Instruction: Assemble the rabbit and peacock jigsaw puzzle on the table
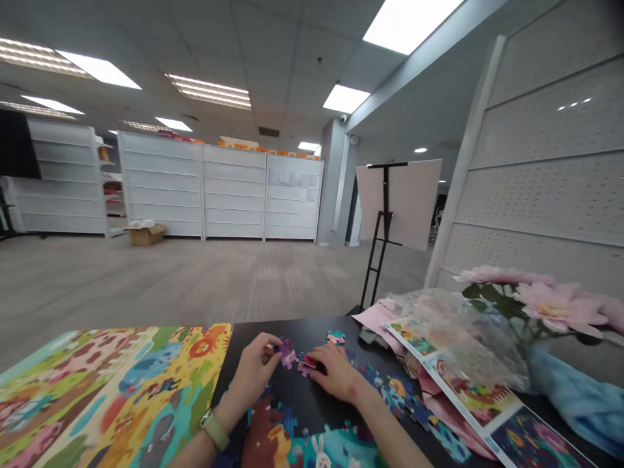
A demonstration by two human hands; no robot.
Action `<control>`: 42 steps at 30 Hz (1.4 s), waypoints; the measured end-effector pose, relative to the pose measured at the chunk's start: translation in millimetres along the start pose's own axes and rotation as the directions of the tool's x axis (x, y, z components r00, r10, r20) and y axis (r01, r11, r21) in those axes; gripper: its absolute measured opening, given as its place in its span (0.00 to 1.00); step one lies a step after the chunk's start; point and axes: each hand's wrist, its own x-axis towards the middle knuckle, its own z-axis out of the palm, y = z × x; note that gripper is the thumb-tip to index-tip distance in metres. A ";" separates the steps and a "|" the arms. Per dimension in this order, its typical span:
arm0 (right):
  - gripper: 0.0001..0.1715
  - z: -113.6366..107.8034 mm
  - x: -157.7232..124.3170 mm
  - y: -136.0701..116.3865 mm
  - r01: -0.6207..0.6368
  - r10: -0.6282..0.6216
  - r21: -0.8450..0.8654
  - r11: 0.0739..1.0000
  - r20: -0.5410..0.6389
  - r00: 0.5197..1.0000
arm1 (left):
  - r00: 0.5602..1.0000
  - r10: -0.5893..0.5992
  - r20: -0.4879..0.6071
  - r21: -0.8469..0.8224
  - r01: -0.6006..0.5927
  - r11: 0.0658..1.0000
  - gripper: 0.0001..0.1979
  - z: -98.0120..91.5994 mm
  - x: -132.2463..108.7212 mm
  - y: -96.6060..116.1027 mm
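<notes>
On the black table [312, 335] my left hand [253, 374] pinches a purple jigsaw piece [287, 353] between thumb and fingers. My right hand [336, 374] lies palm down beside it, its fingers pressing on a pink piece [306, 365] that touches the purple one. A lone teal piece [336, 337] lies just beyond my right hand. Joined parts of the colourful puzzle [302, 435] sit below my wrists, and more loose pieces [390, 390] run to the right. My left wrist wears a green band.
A large colourful animal picture [107, 390] covers the table's left half. To the right lie printed sheets [468, 390], a crumpled clear plastic bag [453, 331], pink flowers [531, 299] and blue cloth [580, 403]. Beyond the table are an easel with a board [390, 208], white shelving and a cardboard box [145, 234].
</notes>
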 end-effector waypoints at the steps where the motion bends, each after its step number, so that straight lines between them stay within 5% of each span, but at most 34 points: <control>1: 0.18 3.8 0.2 -3.5 -0.009 0.009 0.003 1.000 -0.005 1.000 | 1.000 0.015 -0.014 0.007 -0.015 1.000 0.06 -3.1 0.6 -2.0; 6: 0.12 0.2 -14.0 -12.4 -0.089 0.096 0.073 0.993 -0.100 0.990 | 0.997 0.067 -0.027 0.038 -0.066 0.997 0.05 -9.4 -0.5 -12.9; 15: 0.14 -54.7 -99.3 7.9 -0.341 0.382 0.180 0.922 -0.292 0.877 | 0.992 0.104 0.074 0.043 -0.107 0.993 0.08 -1.9 -7.2 -15.9; 23: 0.12 -34.1 -114.0 9.5 -0.273 0.330 0.196 0.942 -0.384 0.863 | 0.992 0.102 0.080 0.126 -0.112 0.986 0.09 -8.0 -8.0 -22.8; 25: 0.13 -37.5 -124.1 19.6 -0.272 0.348 0.222 0.936 -0.478 0.807 | 0.990 0.106 0.092 0.148 -0.119 0.982 0.08 -8.7 -7.1 -26.4; 31: 0.19 -62.0 -163.4 62.6 -0.280 0.400 0.291 0.915 -0.743 0.536 | 0.979 0.102 0.177 0.193 -0.136 0.972 0.07 -3.7 -0.9 -37.6; 33: 0.21 -58.8 -170.1 70.2 -0.270 0.400 0.301 0.915 -0.767 0.501 | 0.975 0.088 0.204 0.221 -0.133 0.966 0.08 -4.5 -0.6 -39.3; 38: 0.19 -43.7 -171.6 72.3 -0.227 0.393 0.321 0.919 -0.734 0.554 | 0.950 0.067 0.304 0.298 -0.162 0.941 0.13 -2.4 6.3 -30.9; 42: 0.17 -44.5 -170.7 69.5 -0.216 0.398 0.337 0.916 -0.705 0.587 | 0.862 0.050 0.504 0.279 -0.217 0.935 0.24 15.1 27.2 -14.3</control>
